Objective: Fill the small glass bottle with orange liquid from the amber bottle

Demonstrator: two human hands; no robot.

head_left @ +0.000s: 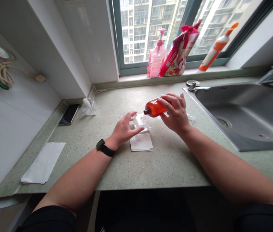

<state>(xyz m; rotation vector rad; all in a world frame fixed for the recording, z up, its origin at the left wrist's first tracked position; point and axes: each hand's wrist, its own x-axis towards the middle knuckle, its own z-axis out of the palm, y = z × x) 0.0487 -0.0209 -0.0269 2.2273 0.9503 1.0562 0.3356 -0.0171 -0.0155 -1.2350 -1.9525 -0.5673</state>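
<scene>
My right hand (177, 113) grips an amber bottle (155, 108), uncapped and tipped with its neck pointing left and down. The bottle's mouth is right over a small clear plastic container (143, 121). My left hand (124, 129) holds that container between thumb and fingers, from its left side. Whether liquid is running from the bottle is hard to make out. Just in front of the container lies a folded white paper napkin (141, 142) on the counter. A clear plastic piece (191, 118) lies partly hidden behind my right hand.
To the left are a crumpled clear plastic item (89, 107), a phone (69, 114) and white folded paper (43, 163). A steel sink (250, 141) is at the right. A pink pump bottle (156, 61), red bag (181, 51) and orange-white bottle (214, 51) line the windowsill.
</scene>
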